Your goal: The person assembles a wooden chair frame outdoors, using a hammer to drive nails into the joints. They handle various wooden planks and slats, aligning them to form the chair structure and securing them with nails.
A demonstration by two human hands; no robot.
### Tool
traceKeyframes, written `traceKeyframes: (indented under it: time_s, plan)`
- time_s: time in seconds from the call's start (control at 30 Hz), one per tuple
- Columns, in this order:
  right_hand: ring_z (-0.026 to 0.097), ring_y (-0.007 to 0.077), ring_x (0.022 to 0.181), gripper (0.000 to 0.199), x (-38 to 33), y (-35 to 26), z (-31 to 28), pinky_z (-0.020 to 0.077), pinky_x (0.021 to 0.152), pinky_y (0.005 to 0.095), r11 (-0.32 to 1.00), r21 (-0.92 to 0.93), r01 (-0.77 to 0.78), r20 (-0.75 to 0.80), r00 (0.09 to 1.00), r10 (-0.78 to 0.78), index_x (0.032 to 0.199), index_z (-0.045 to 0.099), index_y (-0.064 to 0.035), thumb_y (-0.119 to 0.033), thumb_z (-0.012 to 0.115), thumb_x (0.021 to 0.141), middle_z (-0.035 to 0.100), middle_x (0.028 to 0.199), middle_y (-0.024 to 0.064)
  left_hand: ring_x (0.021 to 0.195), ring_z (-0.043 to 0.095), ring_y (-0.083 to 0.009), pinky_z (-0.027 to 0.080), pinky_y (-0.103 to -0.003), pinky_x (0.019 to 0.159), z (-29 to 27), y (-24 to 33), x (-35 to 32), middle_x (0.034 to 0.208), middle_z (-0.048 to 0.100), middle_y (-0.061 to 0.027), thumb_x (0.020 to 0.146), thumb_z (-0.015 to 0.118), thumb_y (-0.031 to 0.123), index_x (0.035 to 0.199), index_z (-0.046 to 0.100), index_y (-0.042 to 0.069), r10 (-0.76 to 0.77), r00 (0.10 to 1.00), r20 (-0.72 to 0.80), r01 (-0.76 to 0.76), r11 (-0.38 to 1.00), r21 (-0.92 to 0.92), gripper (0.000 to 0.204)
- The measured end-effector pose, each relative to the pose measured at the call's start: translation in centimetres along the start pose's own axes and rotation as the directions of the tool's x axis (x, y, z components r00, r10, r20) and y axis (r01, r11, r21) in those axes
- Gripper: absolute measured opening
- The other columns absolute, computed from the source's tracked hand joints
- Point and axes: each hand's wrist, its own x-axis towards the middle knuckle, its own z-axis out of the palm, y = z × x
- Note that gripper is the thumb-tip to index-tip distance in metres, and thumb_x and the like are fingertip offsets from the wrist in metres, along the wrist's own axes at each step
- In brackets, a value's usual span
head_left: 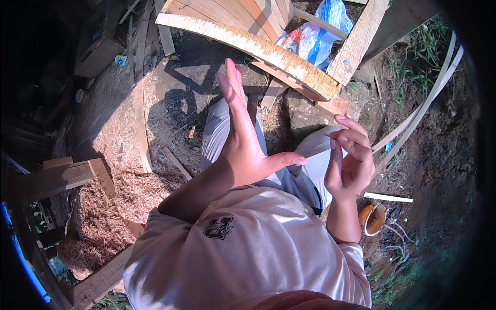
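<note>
Above the grey trousers [214,132], needed to hold the thin dark sliver [329,136] steadily pinched in the right hand [354,168], with the left hand [244,149] spread apart from it.

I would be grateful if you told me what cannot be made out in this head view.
Head view, too small: the thin dark piece at the fingertips of the right hand, partly covered by them.
Head view, hidden: whatever the blue-and-white plastic bag may contain, behind its crumpled film.
Head view, cut off: the bright blue strip at lower left, by the dark lens rim.
</note>
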Motion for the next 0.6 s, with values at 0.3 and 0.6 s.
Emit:
traceKeyframes:
  time_s: [0.3,0.6]
  plan:
    - [0.076,0.0299,0.099,0.019,-7.8,1.6,3.8,0.0594,0.085,0.0361,0.923,0.116,-0.367,0.121,0.928,0.353,0.097,0.060,0.0020,0.017,0.068,0.088,0.073,0.099,0.0179,0.159,0.023,-0.0329,0.018,-0.047,0.128,-0.9,2.9,1.0,0.174,0.013,-0.0271,0.106,0.054,0.055,0.168,-0.013,-0.002,-0.283,0.932,-0.228,0.226,0.942,-0.247,0.108]
    - [0.044,0.0125,0.058,0.013,-13.5,10.4,11.6,0.0397,0.055,0.0295,-0.341,0.346,-0.874,0.710,0.006,0.705,0.096,0.057,-0.0022,0.005,0.047,0.093,0.047,0.072,0.0020,0.149,0.039,-0.0425,0.034,-0.044,0.122,0.1,5.0,2.8,0.157,0.049,-0.0302,0.109,0.047,0.015,0.161,0.039,-0.006,-0.185,0.982,-0.025,0.182,0.919,0.349,0.056]
